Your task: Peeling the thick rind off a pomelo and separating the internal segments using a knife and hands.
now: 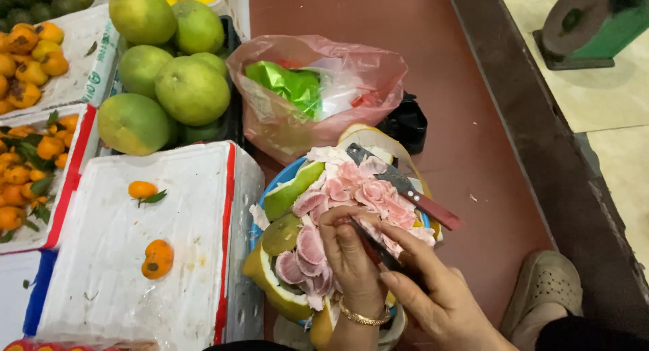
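Observation:
A blue basin [278, 180] holds a heap of pomelo rind [292, 191] and pink pomelo scraps [368, 189]. A knife [408, 191] with a red-brown handle lies across the top of the heap. My left hand [351, 256], with a gold bracelet at the wrist, reaches into the heap, its fingers curled on a pink pomelo piece. My right hand [436, 293] is beside it on the right, thumb and forefinger pinched on a dark object [380, 254] that is mostly hidden between the two hands.
Whole green pomelos [189, 87] are stacked at the back left. A white foam box [135, 256] carries two small oranges [157, 258]. Crates of oranges [30, 165] sit at the far left. A pink plastic bag [351, 74], a black bag [405, 124], a shoe [547, 283] and a green scale [588, 20] are also here.

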